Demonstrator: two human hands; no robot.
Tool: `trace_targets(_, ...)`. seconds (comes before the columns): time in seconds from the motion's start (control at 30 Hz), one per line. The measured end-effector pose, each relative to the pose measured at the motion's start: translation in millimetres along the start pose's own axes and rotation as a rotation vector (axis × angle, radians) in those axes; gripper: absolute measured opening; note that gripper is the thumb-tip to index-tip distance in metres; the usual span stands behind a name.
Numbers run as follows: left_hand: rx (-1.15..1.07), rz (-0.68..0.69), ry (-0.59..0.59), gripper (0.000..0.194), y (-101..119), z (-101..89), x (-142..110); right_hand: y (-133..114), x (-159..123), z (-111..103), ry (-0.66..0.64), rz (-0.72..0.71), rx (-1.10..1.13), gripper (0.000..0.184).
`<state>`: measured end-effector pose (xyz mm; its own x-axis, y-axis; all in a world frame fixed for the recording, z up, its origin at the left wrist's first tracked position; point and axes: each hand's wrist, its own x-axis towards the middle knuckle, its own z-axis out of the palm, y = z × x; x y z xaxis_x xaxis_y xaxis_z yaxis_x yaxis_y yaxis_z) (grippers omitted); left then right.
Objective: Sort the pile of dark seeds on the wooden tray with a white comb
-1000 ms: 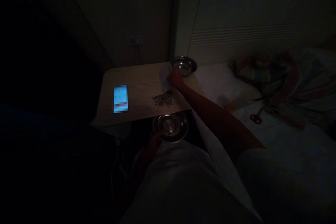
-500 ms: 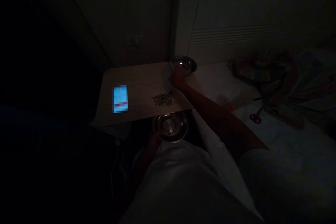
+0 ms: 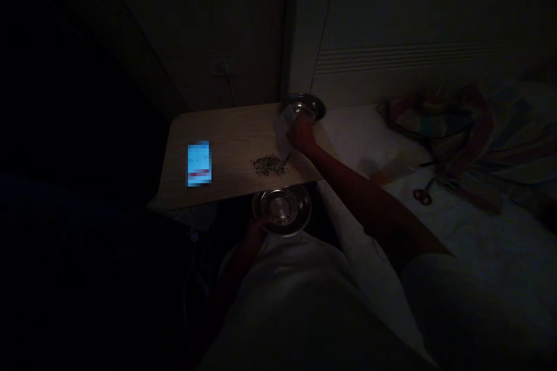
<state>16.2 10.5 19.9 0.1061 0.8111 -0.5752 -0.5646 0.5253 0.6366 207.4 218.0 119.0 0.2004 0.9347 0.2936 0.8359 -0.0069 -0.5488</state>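
The room is very dark. My right hand (image 3: pixel 301 134) is closed on a pale card (image 3: pixel 284 130) and holds it on edge on the wooden table (image 3: pixel 235 127), just behind a small pile of dark seeds (image 3: pixel 270 164). My left hand (image 3: pixel 253 227) grips the rim of a steel bowl (image 3: pixel 282 208) held below the table's near edge; a few seeds lie in the bowl. A second steel bowl (image 3: pixel 310 105) stands at the table's far right corner, right behind the card.
A phone (image 3: pixel 199 163) with a lit blue screen lies on the table's left part. To the right is a bed (image 3: pixel 456 220) with red-handled scissors (image 3: pixel 423 195) and a crumpled patterned cloth (image 3: pixel 461 122). A wall socket (image 3: pixel 221 65) with a cable is behind the table.
My right hand with the card has come a little nearer, from beside the far bowl towards the seed pile. The left hand and its bowl have stayed put.
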Motion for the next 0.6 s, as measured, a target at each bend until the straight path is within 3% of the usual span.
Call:
trace_targets(0.3,-0.016,0.003,0.000,0.045,-4.6,-3.1,8.9,-5.1,14.9,-23.7,0.057,-0.109,0.001,0.031)
trace_targets(0.5,0.007,0.022,-0.039,0.046,-0.4,-1.6,4.5,5.0,9.3,-49.4,-0.119,-0.363,-0.117,0.035)
trace_targets(0.6,0.008,0.043,-0.047,0.049,-1.9,-3.2,6.8,19.1,-4.6,-53.5,-0.213,-0.394,-0.207,0.039)
